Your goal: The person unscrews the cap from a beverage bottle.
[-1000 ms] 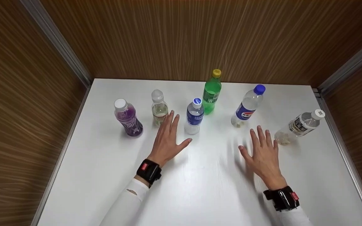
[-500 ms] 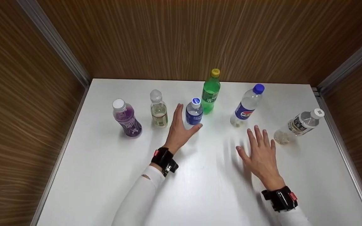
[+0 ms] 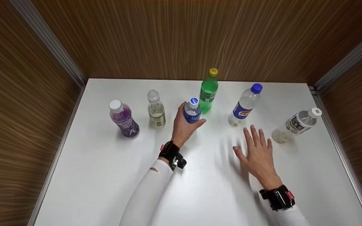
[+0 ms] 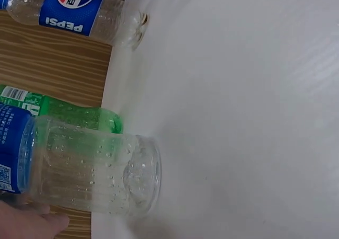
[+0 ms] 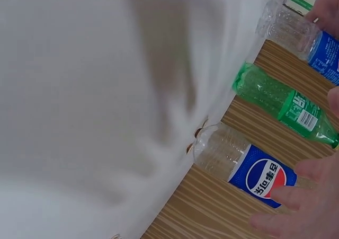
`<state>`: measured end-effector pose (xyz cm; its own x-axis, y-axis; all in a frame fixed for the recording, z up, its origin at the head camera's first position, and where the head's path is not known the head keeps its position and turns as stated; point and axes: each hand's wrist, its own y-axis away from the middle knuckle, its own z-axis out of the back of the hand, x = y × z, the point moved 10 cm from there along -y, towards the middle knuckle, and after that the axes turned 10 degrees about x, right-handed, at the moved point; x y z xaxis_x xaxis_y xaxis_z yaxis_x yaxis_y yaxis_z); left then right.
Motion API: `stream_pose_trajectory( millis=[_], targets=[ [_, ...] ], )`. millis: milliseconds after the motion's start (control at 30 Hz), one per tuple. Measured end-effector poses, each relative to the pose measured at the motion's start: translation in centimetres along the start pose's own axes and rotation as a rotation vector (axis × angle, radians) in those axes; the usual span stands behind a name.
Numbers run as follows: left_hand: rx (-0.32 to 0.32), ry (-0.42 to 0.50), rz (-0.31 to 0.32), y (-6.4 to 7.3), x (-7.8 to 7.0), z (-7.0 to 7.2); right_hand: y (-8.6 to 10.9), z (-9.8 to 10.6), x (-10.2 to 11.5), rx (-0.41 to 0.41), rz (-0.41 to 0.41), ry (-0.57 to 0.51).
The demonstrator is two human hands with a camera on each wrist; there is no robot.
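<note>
My left hand (image 3: 183, 128) is at a clear bottle with a blue label (image 3: 192, 115). Its fingers lie along the bottle's left side and its thumb sticks out in front, spread to the right. In the left wrist view, the clear bottle (image 4: 90, 170) stands on the table beside a few fingers (image 4: 34, 220). Right behind it is a green bottle with a yellow cap (image 3: 209, 89). My right hand (image 3: 258, 157) is spread over the table, nearest to a Pepsi bottle (image 3: 243, 108) and a clear bottle with a white cap (image 3: 295, 125), holding nothing.
On the left stand a purple bottle with a white cap (image 3: 125, 121) and a clear bottle with a pale cap (image 3: 156, 111). The white table (image 3: 206, 194) is bounded by brown wood-grain panels (image 3: 181, 40) at the back and sides.
My left hand has moved right and forward, from near the pale-capped bottle to the blue-labelled one. My right hand stays almost in place. The view has shifted slightly.
</note>
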<state>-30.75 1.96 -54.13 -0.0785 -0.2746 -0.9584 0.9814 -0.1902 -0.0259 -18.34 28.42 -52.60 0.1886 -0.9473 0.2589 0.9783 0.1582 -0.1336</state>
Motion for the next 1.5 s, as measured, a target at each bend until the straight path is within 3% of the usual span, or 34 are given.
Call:
stream_pose_trajectory(
  millis=[300,567,733,967,1233,1500],
  targets=[
    [-0.052,0.035,-0.038,0.6,-0.5,0.1,0.0,0.0,0.6,0.009,0.009,-0.005],
    [-0.015,-0.056,-0.121,2.2,-2.1,-0.4,-0.1,1.1,1.9,-0.020,0.042,-0.006],
    [0.001,-0.172,-0.231,3.5,-3.9,-0.9,-0.2,2.2,3.4,-0.059,0.089,-0.056],
    [-0.030,-0.441,-0.401,5.7,-6.0,-1.6,-0.7,3.7,5.7,-0.086,0.132,-0.202],
    [-0.012,-0.683,-0.460,7.4,-6.2,-2.5,-1.3,5.2,8.1,-0.155,0.178,-0.266],
    [0.026,-0.775,-0.510,8.3,-6.4,-3.4,-2.0,5.3,9.1,-0.161,0.137,-0.317]
  ],
)
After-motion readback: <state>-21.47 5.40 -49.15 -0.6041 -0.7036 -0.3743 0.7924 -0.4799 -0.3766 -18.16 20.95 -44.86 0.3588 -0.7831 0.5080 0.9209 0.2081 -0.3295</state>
